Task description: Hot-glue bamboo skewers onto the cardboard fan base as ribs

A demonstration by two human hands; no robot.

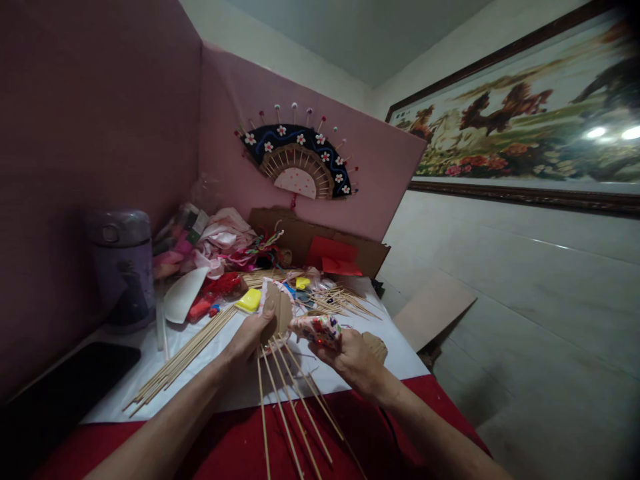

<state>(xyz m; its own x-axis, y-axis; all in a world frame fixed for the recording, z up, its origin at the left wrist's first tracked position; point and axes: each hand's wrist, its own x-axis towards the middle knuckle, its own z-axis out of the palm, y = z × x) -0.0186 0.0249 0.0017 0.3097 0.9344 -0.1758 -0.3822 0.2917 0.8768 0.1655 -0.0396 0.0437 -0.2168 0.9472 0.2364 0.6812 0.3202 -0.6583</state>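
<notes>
Two hands [300,347], thin splayed bamboo sticks [290,407]

A black fan [300,160] with white flowers hangs on the far pink board [225,100]. Near it, a red cloth [225,447]; left, a lilac flask [123,267].

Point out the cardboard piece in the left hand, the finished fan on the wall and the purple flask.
cardboard piece [281,308], head view, flat face.
finished fan [299,160], head view, black band.
purple flask [123,267], head view, body.

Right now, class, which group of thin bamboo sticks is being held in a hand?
The fanned bamboo sticks under the cardboard piece in the left hand; the other bundle lies untouched on the white sheet.
</notes>
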